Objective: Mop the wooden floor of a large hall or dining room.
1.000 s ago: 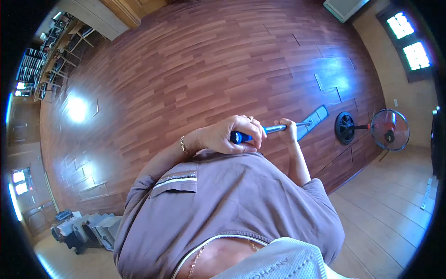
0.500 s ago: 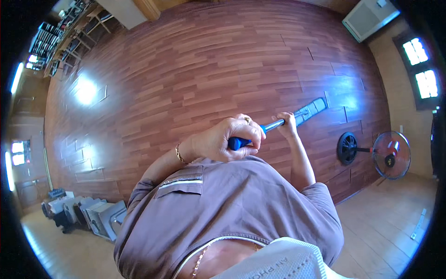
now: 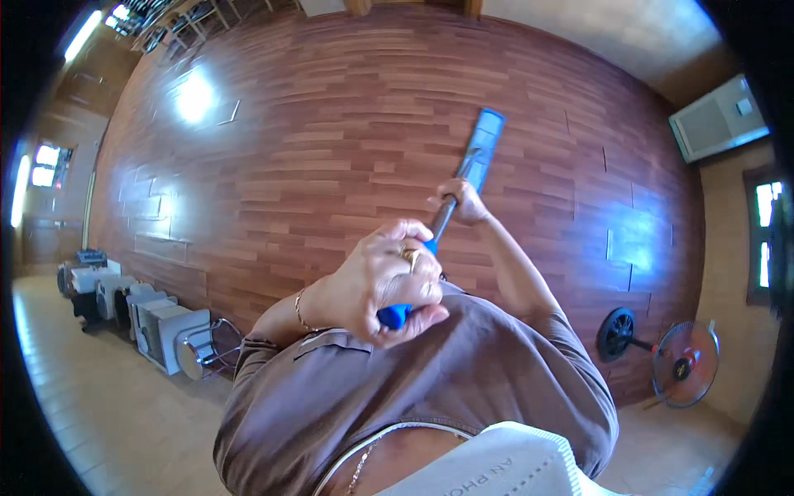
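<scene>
A flat mop (image 3: 481,149) with a long blue head rests on the reddish-brown plank floor ahead of me, slightly right of the middle. Its handle slants back toward my chest. My left hand (image 3: 389,277), with a ring on one finger and a bracelet at the wrist, is closed around the blue grip at the handle's top end. Lower down the metal shaft, nearer the mop head, my right hand (image 3: 463,201) wraps around the pole. Part of the shaft is covered by my fingers.
A fan (image 3: 685,364) with a round black base lies at the right. Boxy grey equipment (image 3: 169,326) and a round stool (image 3: 198,355) line the left. A white cabinet-like unit (image 3: 719,118) stands against the right wall. Tables and chairs (image 3: 186,25) are at the far left.
The mop head has swung leftward and farther ahead across the floor. Both hands keep their hold; the right hand has moved left and the left hand is lower. My view has turned rightward.
</scene>
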`<action>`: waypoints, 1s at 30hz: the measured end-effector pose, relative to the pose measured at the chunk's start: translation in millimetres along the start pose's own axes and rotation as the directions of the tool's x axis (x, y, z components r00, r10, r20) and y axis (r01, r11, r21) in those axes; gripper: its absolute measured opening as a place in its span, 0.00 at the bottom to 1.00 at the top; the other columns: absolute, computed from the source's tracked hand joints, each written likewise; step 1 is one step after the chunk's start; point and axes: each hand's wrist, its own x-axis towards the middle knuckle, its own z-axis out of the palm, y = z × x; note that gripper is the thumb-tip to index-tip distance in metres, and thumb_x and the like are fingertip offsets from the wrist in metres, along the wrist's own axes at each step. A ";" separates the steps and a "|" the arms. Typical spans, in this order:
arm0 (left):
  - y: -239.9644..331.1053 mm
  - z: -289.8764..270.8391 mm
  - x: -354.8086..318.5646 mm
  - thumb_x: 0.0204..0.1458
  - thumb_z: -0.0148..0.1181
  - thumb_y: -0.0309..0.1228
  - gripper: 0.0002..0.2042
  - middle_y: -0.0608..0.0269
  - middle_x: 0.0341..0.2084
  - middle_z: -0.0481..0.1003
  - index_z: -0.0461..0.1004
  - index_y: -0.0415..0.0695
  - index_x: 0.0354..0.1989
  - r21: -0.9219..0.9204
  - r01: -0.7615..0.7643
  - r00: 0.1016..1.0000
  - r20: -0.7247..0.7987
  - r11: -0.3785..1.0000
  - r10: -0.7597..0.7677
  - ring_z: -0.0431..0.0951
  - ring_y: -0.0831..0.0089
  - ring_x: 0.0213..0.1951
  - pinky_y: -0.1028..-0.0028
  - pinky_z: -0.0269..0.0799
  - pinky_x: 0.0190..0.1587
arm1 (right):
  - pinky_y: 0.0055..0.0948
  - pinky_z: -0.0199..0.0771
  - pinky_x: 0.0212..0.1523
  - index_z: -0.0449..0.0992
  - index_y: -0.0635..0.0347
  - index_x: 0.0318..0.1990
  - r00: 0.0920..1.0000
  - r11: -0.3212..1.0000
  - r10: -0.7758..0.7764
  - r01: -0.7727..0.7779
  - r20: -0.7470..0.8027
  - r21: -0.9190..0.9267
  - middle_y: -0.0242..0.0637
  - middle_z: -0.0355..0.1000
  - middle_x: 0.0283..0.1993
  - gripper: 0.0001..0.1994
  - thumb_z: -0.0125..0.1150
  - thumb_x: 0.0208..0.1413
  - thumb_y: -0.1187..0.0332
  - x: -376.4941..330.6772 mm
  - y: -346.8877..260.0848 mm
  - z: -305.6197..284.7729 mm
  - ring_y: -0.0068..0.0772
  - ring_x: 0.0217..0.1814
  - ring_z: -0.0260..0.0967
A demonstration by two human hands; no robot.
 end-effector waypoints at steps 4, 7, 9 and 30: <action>14.6 -41.4 -26.5 0.39 0.68 0.32 0.10 0.64 0.21 0.74 0.73 0.43 0.22 0.142 -0.052 0.992 -0.107 0.988 0.068 0.78 0.66 0.28 0.61 0.72 0.40 | 0.39 0.60 0.21 0.68 0.61 0.16 0.970 0.978 -0.142 0.106 0.196 0.181 0.44 0.63 0.15 0.17 0.66 0.46 0.62 66.2 -29.9 66.1 0.46 0.17 0.62; 27.4 -73.9 -46.2 0.39 0.68 0.34 0.11 0.64 0.17 0.73 0.72 0.43 0.21 0.214 -0.031 0.981 -0.180 0.976 0.071 0.77 0.67 0.24 0.63 0.73 0.37 | 0.40 0.63 0.23 0.71 0.62 0.19 0.938 0.944 -0.242 0.168 0.249 0.285 0.47 0.65 0.17 0.16 0.66 0.46 0.61 107.9 -61.9 120.8 0.47 0.20 0.65; 34.7 -89.2 -59.5 0.39 0.68 0.34 0.11 0.65 0.16 0.72 0.72 0.42 0.19 0.304 0.026 0.967 -0.251 0.952 0.054 0.77 0.68 0.23 0.64 0.73 0.37 | 0.40 0.64 0.24 0.72 0.63 0.20 0.907 0.914 -0.310 0.202 0.284 0.353 0.48 0.67 0.19 0.15 0.66 0.47 0.60 129.2 -78.4 157.1 0.48 0.22 0.66; 8.4 -201.0 -171.2 0.42 0.69 0.40 0.13 0.64 0.23 0.75 0.73 0.45 0.25 0.309 -0.003 0.998 -0.062 0.951 0.024 0.78 0.67 0.28 0.63 0.70 0.39 | 0.45 0.69 0.33 0.75 0.53 0.22 0.765 0.972 -0.230 0.207 0.601 0.108 0.42 0.73 0.26 0.03 0.62 0.37 0.68 213.6 -110.4 258.8 0.52 0.32 0.70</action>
